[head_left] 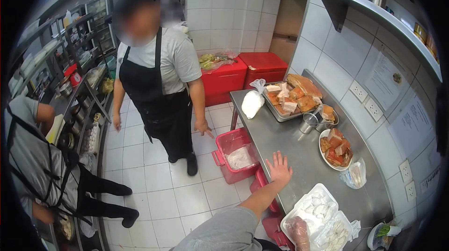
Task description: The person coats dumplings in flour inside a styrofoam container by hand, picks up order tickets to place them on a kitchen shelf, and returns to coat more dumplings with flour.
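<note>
My bare left hand (279, 168) reaches over the front edge of the steel table (299, 155), fingers spread, holding nothing. A clear plastic glove covers my right hand (299, 234), which is over the near left part of a white hinged foam container (286, 217). Its fingers are too blurred to show whether they grip anything. White, powder-coated pieces (317, 205) lie in one half of the container, and more whitish pieces (335, 236) in the other. Just beyond the table's edge, a red bin (224, 169) on the floor holds white powder (239, 158).
At the table's far end are a metal tray (282, 116) of meat chunks, a knotted bag (252, 104), and metal cups (307, 123). A plate of meat (335, 149) stands closer. An aproned person (156, 78) faces the table; another person (47, 157) stands by the left shelves.
</note>
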{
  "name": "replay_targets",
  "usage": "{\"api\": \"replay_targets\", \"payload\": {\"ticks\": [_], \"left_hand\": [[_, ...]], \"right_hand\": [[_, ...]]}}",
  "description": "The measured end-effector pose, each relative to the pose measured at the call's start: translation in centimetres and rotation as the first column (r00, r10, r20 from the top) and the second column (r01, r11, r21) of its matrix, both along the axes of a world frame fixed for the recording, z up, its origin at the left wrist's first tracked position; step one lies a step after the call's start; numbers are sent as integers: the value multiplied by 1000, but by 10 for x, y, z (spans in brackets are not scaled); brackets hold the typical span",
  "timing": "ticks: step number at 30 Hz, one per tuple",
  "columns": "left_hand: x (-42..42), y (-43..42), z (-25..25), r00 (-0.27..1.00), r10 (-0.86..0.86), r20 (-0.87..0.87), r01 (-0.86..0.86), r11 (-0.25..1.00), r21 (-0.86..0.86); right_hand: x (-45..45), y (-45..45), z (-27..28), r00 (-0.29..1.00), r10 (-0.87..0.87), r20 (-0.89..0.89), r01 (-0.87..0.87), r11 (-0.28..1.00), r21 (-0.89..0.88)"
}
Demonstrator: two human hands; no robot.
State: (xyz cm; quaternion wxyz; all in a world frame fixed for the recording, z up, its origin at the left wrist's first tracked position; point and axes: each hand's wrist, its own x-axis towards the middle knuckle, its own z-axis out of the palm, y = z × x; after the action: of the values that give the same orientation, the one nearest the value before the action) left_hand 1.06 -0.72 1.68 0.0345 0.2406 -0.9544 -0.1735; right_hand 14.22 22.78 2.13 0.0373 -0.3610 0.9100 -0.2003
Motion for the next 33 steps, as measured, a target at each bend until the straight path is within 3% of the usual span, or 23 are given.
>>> {"api": "replay_targets", "payload": {"ticks": [1, 4, 8, 9, 12, 15, 18, 20, 22, 23, 25, 26, 28, 31, 33], "left_hand": [[-1, 0, -1, 1000, 1, -2, -1, 1000, -3], [-1, -1, 0, 1000, -3, -2, 3, 1000, -3], [-1, 1, -3, 1000, -2, -12, 2, 1000, 8], [-2, 1, -3, 1000, 2, -24, -2, 1000, 2], [0, 0, 0, 1000, -7, -7, 7, 1000, 11], [-1, 2, -3, 1000, -2, -22, 2, 1000, 9], [-4, 4, -7, 1000, -7, 2, 7, 999, -36], [-5, 3, -16, 1000, -22, -10, 21, 996, -88], [-8, 5, -24, 999, -9, -51, 3, 992, -123], [-9, 6, -28, 998, -15, -59, 7, 991, -134], [-10, 6, -37, 995, -31, -92, 13, 980, -196], [-9, 5, -28, 997, -33, -64, 22, 985, -170], [-7, 7, -18, 996, -32, -78, 21, 990, -140], [-4, 6, -11, 995, -39, -93, 28, 992, -119], [-3, 7, -13, 994, -42, -105, 29, 992, -124]], "right_hand": [[0, -1, 11, 995, 9, -95, -8, 1000, 3], [0, 13, 27, 964, -257, 61, 264, 932, -249], [15, 20, 46, 943, -176, -281, 214, 971, 111], [18, 21, 48, 963, -235, -130, 260, 939, 224], [11, 33, 29, 969, -246, 4, 244, 962, 126], [4, 44, 30, 951, -286, 117, 267, 951, 159], [-1, 39, 59, 863, -405, 302, 401, 913, 76], [-6, 59, 28, 905, -416, 91, 410, 909, 78], [-6, 63, 19, 911, -410, 41, 409, 912, 31], [-4, 62, 12, 892, -440, 108, 442, 897, 6], [7, 53, -7, 903, -427, -36, 429, 899, 85], [8, 40, 9, 890, -433, 142, 421, 901, 105], [9, 34, 7, 905, -351, 241, 348, 936, 55], [9, 37, 22, 876, -365, 314, 408, 910, -80], [10, 51, 36, 864, -441, 241, 454, 891, 1]]}}
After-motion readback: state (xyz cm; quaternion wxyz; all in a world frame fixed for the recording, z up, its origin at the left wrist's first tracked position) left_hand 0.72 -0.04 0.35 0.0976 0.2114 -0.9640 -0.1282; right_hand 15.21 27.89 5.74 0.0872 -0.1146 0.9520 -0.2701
